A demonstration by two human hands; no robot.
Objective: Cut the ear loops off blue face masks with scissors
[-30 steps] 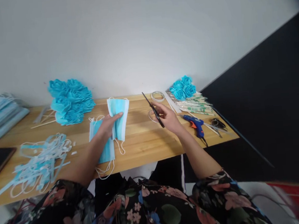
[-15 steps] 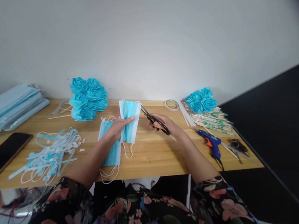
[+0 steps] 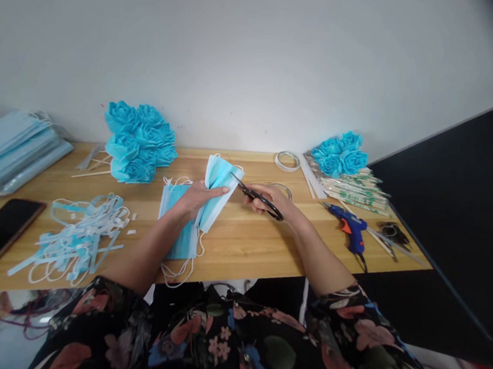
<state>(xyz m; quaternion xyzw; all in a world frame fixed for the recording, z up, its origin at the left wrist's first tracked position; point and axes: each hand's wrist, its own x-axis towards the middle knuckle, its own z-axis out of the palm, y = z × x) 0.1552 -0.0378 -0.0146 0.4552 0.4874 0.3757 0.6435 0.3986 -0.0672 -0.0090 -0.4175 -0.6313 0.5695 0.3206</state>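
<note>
The pleated face mask [image 3: 220, 174] is pinched by the left hand [image 3: 200, 196] above the wooden table [image 3: 251, 246], its right edge at the blades of scissors [image 3: 253, 195] gripped in the right hand [image 3: 274, 198], with another mask [image 3: 185, 243] lying beneath the left hand, offcuts [image 3: 80, 237] leftward and a glue gun [image 3: 353, 230] rightward.

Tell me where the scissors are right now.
In the head view, the scissors are near the middle, in the right hand, their blades at the edge of the blue mask that the left hand holds.
</note>
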